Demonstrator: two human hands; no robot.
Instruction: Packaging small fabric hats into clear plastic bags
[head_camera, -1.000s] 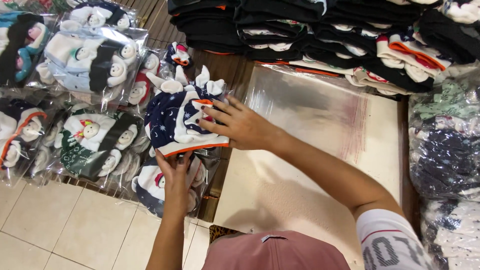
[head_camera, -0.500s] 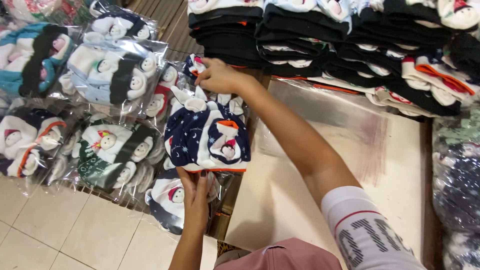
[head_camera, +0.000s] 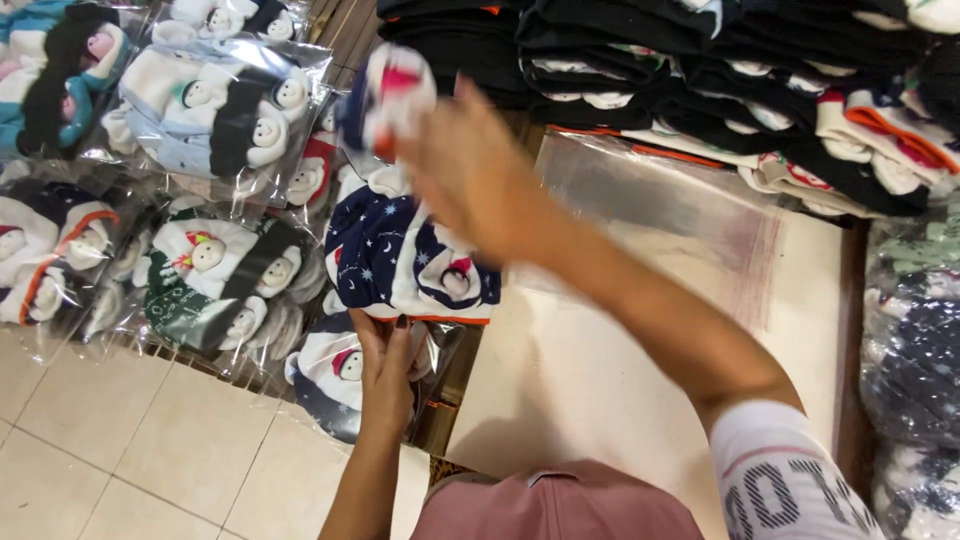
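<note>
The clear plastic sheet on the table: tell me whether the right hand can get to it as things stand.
Probably yes. The right hand is raised just left of the clear plastic sheet, which lies bare on the table, but it holds a small sock, so it isn't free.

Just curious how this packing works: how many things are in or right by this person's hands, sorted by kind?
Navy sock bundle, pinched by the left hand: 1
Blurred sock bundle at the right hand: 1
Empty clear bag: 1
Total: 3
</note>
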